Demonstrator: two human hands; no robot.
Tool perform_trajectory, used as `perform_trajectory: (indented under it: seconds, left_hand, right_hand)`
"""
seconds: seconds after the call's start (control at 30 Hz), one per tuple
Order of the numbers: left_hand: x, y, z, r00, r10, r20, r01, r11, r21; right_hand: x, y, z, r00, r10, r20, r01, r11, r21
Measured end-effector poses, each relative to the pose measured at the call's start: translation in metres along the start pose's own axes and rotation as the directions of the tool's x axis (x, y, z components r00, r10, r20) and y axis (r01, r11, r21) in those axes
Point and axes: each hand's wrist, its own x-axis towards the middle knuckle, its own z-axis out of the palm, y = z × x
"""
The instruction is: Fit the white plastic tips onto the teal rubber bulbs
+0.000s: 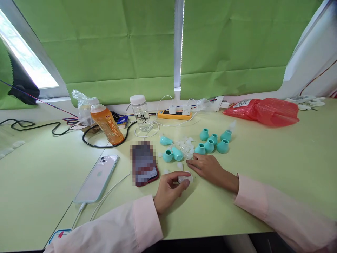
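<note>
My left hand [171, 189] is closed around a small clear plastic piece [185, 178], pinched between thumb and forefinger just above the table. My right hand [207, 167] reaches in from the right with its fingers stretched out, tips down at the near edge of a pile of clear plastic pieces [185, 146]. Its thumb is hidden. Several turquoise vase-shaped pieces with open necks stand behind my right hand, among them one turquoise piece [223, 146]. Left of the pile are more, one upright turquoise piece [167, 155] and one tipped turquoise piece [177, 154].
A phone in a red case [152, 177] lies left of my left hand, and a pale phone [97, 179] on a white cable lies farther left. An orange drink bottle [106, 123], a clear water bottle [142, 114], a yellow power strip [168, 115] and a red plastic bag [263, 110] line the back.
</note>
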Motion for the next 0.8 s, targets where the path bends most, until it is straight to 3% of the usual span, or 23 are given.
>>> perform_trajectory:
  seconds: [0.17, 0.33, 0.43, 0.53, 0.6, 0.7, 0.8]
  left_hand:
    - [0.006, -0.004, 0.000, 0.998, -0.061, 0.013, 0.062, 0.979, -0.196]
    - [0.006, -0.006, 0.001, 0.999, -0.039, 0.036, 0.045, 0.979, -0.199]
    - [0.005, -0.005, 0.001, 0.999, -0.031, 0.014, 0.033, 0.982, -0.187]
    - [0.005, -0.004, 0.001, 0.999, -0.033, -0.002, 0.032, 0.976, -0.215]
    - [0.005, -0.004, 0.001, 0.999, -0.031, -0.010, 0.027, 0.971, -0.237]
    - [0.005, -0.003, 0.002, 1.000, -0.026, -0.012, 0.022, 0.967, -0.255]
    - [0.005, -0.002, 0.001, 1.000, -0.022, -0.007, 0.020, 0.965, -0.261]
  right_hand:
    - [0.001, 0.000, 0.000, 1.000, 0.005, 0.003, -0.005, 1.000, 0.016]
    - [0.001, 0.002, 0.005, 0.999, 0.017, -0.031, -0.017, 1.000, 0.000]
    - [0.000, 0.002, 0.006, 0.991, -0.009, -0.134, 0.015, 0.999, 0.038]
    - [-0.003, -0.004, 0.000, 0.947, -0.007, -0.320, 0.086, 0.969, 0.232]
    - [-0.005, -0.010, -0.006, 0.923, 0.012, -0.385, 0.159, 0.898, 0.410]
    - [-0.007, -0.018, -0.013, 0.928, 0.012, -0.372, 0.222, 0.784, 0.580]
    - [-0.008, -0.022, -0.014, 0.940, 0.030, -0.339, 0.211, 0.732, 0.647]
